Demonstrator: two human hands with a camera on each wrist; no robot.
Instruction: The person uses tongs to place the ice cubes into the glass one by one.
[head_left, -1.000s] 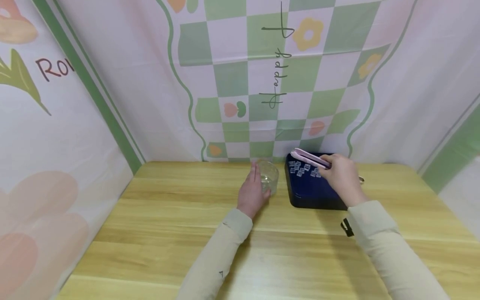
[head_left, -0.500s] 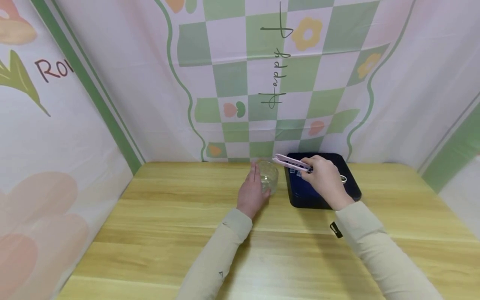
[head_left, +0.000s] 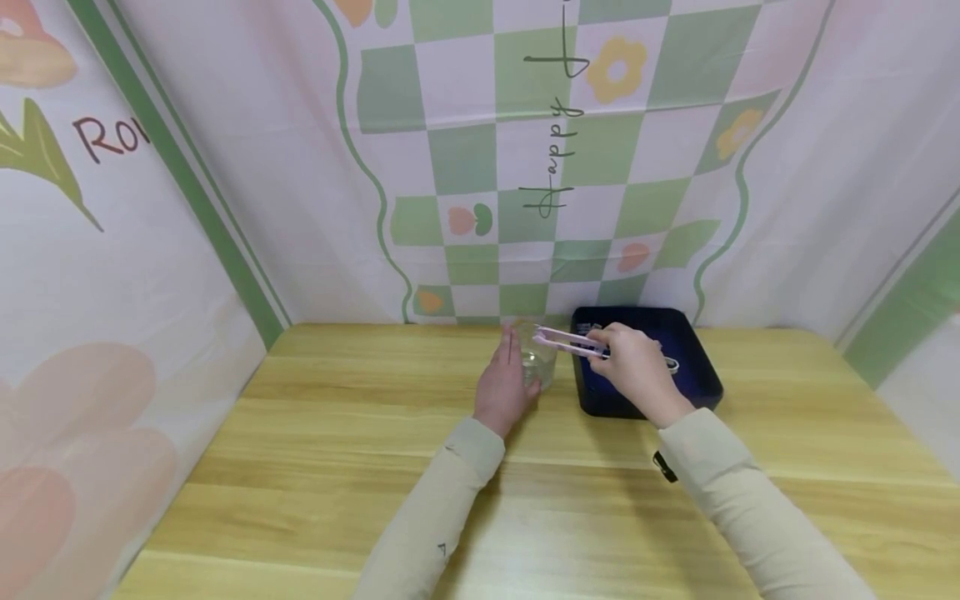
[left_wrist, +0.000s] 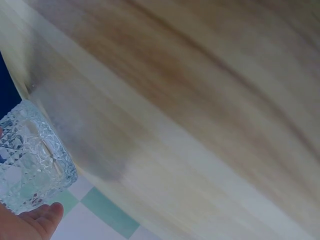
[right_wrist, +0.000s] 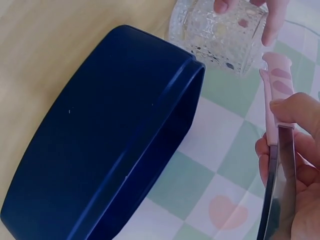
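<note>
My left hand (head_left: 501,390) holds a clear cut-glass tumbler (head_left: 543,367) upright on the table, fingers along its left side and thumb at the front. The diamond pattern of the tumbler (left_wrist: 35,155) shows close up in the left wrist view. In my right hand (head_left: 636,371) is a pair of tongs (head_left: 572,340) with pink ends and metal arms, pinched between thumb and fingers. The pink tips (right_wrist: 277,65) are close together at the tumbler's rim; what may be between them cannot be made out. Small clear cubes (head_left: 588,327) lie in a dark blue tray (head_left: 708,371) beneath the right hand.
The wooden table (head_left: 360,467) reaches back to a green-and-white checked curtain (head_left: 525,158). The tray's raised wall stands just right of the tumbler. A small black piece (head_left: 664,467) shows beside the right cuff.
My right hand has moved left with the tongs, from over the tray to the tumbler's rim. The left hand and tumbler have stayed put.
</note>
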